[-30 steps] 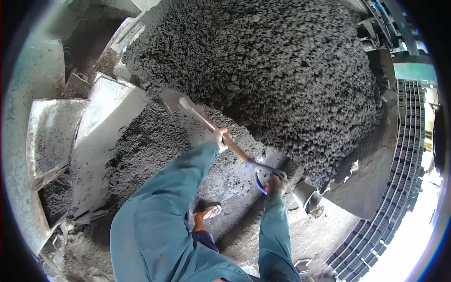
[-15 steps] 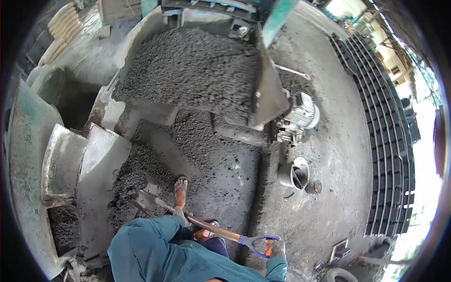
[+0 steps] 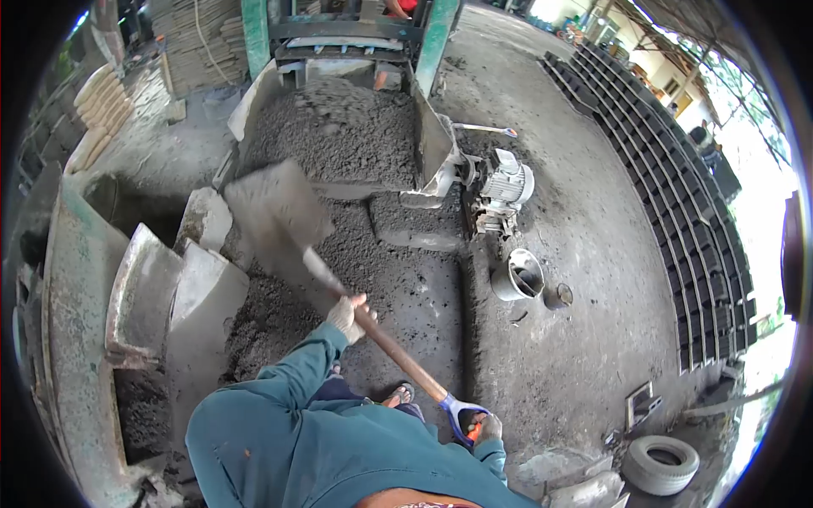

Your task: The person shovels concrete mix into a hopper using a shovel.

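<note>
A shovel [image 3: 398, 357] with a wooden shaft is held across my front. My left hand [image 3: 349, 317], gloved, wraps round the shaft just above the blade. My right hand [image 3: 486, 429] is closed on the blue and orange D-handle. The shovel's blade is blurred and raised over the floor, left of centre, with its face showing no clear load. Beyond it, a metal hopper [image 3: 434, 144] holds a heap of dark grey mix [image 3: 339, 135], and some of the mix above the heap is blurred. More loose mix [image 3: 262, 326] lies on the floor near my feet.
To the right are a motor [image 3: 508, 184], a white bucket [image 3: 515, 278], a small can [image 3: 559, 295] and a tyre [image 3: 660, 465]. Rows of dark blocks [image 3: 677, 229] line the far right. Curved metal panels [image 3: 144, 292] stand at left. Part of a person [image 3: 400, 8] shows behind the hopper.
The shovel blade has risen from the floor mix and swung forward towards the hopper. My left hand has moved forward with the shaft. The view has shifted, and the hopper appears farther off.
</note>
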The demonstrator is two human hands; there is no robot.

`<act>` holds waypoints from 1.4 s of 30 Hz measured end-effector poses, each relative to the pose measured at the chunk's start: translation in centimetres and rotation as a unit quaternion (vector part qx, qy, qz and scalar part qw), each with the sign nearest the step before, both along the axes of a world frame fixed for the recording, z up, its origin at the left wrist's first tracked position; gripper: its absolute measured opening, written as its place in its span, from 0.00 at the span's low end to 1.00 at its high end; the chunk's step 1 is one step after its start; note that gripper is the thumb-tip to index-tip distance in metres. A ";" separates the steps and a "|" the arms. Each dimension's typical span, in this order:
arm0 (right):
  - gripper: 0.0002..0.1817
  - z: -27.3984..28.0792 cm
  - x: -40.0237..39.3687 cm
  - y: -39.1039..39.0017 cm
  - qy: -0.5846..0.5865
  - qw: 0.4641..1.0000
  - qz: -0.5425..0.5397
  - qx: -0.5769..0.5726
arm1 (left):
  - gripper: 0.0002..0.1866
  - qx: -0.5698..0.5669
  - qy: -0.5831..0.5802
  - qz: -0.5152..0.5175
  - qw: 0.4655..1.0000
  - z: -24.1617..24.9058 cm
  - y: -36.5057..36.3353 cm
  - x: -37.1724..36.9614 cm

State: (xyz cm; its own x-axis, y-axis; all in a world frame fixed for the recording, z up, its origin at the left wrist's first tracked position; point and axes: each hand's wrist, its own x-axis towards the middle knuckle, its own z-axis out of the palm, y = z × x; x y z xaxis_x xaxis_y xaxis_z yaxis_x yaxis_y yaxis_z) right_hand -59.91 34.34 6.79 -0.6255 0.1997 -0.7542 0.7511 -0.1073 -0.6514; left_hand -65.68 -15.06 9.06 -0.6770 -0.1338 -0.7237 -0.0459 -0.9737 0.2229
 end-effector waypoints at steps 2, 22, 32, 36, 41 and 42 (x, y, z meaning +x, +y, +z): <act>0.12 0.2 3.1 -0.7 0.051 0.995 -0.050 0.076 | 0.10 0.043 -0.056 0.019 0.997 -2.7 0.2 3.3; 0.29 0.3 13.2 -7.3 0.211 0.963 0.009 -0.170 | 0.16 -0.082 0.500 -0.287 0.813 13.1 -11.6 5.5; 0.27 -1.9 24.7 -1.1 0.116 0.972 0.100 0.179 | 0.13 -0.045 0.140 -0.143 0.979 7.2 3.7 12.7; 0.19 -2.4 30.4 3.2 0.015 0.995 -0.068 -0.070 | 0.08 -0.022 0.134 -0.228 0.964 5.4 7.1 16.4; 0.14 -2.2 27.9 0.4 -0.057 0.964 -0.153 -0.208 | 0.08 0.016 0.226 -0.243 0.943 5.9 8.2 15.4; 0.13 -1.9 26.8 -0.6 -0.063 0.958 -0.171 -0.221 | 0.08 0.012 0.248 -0.246 0.937 7.6 8.0 14.4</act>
